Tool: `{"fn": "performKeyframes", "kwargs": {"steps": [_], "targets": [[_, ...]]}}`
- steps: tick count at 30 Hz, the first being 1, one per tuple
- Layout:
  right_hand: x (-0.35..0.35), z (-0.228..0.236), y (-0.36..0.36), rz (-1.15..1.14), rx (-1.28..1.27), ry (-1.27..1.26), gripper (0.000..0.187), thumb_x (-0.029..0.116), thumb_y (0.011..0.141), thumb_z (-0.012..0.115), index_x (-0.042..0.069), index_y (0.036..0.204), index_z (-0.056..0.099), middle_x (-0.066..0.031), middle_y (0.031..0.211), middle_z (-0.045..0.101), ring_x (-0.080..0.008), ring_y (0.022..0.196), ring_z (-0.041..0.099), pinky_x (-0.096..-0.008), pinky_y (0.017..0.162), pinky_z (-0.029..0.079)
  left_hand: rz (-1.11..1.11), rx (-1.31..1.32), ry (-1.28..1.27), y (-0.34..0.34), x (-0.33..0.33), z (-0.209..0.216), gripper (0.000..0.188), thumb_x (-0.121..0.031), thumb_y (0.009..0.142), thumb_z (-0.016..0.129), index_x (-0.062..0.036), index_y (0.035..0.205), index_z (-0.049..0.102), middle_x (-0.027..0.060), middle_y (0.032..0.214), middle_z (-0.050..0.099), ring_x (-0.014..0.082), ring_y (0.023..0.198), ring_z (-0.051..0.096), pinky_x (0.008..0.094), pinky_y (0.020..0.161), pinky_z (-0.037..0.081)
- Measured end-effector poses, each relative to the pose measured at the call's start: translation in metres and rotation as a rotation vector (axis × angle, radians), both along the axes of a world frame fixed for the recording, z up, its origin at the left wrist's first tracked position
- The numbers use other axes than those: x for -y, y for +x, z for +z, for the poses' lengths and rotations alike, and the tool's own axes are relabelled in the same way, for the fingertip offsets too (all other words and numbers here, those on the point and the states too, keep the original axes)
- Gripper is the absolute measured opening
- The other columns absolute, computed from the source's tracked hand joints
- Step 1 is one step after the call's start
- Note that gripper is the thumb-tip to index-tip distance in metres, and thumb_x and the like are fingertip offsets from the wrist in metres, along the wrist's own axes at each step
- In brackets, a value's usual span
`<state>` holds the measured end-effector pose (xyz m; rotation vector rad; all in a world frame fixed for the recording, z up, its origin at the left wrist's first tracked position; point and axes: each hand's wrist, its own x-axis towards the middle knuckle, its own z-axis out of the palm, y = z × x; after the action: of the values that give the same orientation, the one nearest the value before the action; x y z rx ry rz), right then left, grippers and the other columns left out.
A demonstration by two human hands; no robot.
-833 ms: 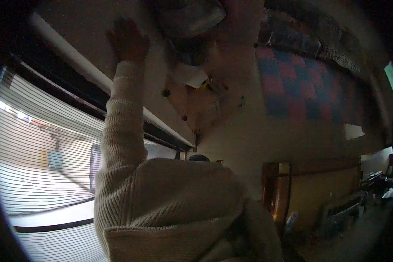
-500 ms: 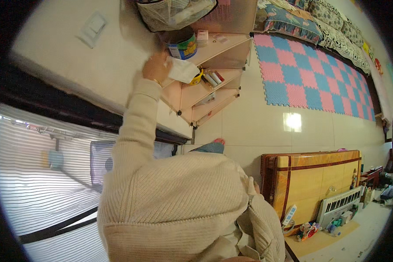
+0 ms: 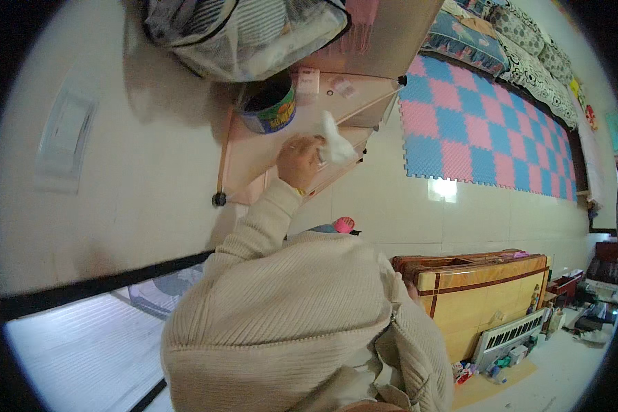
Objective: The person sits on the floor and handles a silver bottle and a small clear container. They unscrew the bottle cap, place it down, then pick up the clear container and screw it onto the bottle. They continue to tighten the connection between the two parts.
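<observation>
My left hand [image 3: 301, 162] is closed on a crumpled white cloth or tissue [image 3: 338, 144], over the pale pink corner shelf [image 3: 250, 156]. Part of the cloth sticks up and part hangs past my fingers. Just behind the hand, a round tub [image 3: 268, 110] with a green and blue label stands on the top shelf, apart from the cloth. A small white-and-pink box [image 3: 309, 80] sits beside the tub. Only a sliver of my right hand [image 3: 411, 291] shows beyond the jacket front; its fingers are hidden.
A mesh-covered bag [image 3: 254, 38] overhangs the shelf's back. Small items [image 3: 343, 87] lie on the shelf board. A pink and blue foam mat [image 3: 481, 130] covers floor to the right. A yellow-topped table [image 3: 484, 295] and a keyboard [image 3: 508, 340] stand at lower right.
My left hand has moved right across the shelf with the white cloth, which is now more bunched. The view has shifted closer to the shelf and wall.
</observation>
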<state>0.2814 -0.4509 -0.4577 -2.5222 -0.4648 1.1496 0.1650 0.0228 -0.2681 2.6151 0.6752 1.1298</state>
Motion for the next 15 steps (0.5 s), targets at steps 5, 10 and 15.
{"fn": "performKeyframes", "kwargs": {"steps": [5,10,15], "targets": [[-0.175,0.104,0.047,-0.495,-0.448,0.728,0.059,0.046,0.09,0.049,0.01,0.134,0.035,-0.0128,0.129,0.046,-0.0242,0.116,0.046,-0.0382,0.097,0.036,-0.48,-0.019,-0.142,0.039,0.042,0.007,0.019,-0.006,0.071,0.062,-0.0094,0.089,0.06,0.0069,0.1,0.062,0.0252,0.097,0.056,0.0441,0.092,0.04],[-0.263,0.173,0.056,-0.373,-0.864,1.1,0.064,0.049,0.093,0.037,0.015,0.144,0.017,-0.0112,0.14,0.033,-0.0273,0.125,0.038,-0.0392,0.102,0.035,-0.685,-0.144,-0.123,0.061,0.073,-0.01,0.021,-0.01,0.073,0.061,-0.0092,0.094,0.06,0.0067,0.106,0.06,0.0253,0.102,0.055,0.0445,0.095,0.038],[-0.294,0.183,0.052,-0.348,-1.066,1.037,0.07,0.047,0.09,0.048,0.013,0.143,0.018,-0.0117,0.134,0.04,-0.0238,0.117,0.044,-0.0364,0.096,0.04,-0.706,-0.256,-0.371,0.043,0.039,0.013,0.033,-0.016,0.07,0.065,-0.01,0.102,0.059,0.0088,0.094,0.063,0.0267,0.089,0.061,0.0416,0.083,0.045]]}}
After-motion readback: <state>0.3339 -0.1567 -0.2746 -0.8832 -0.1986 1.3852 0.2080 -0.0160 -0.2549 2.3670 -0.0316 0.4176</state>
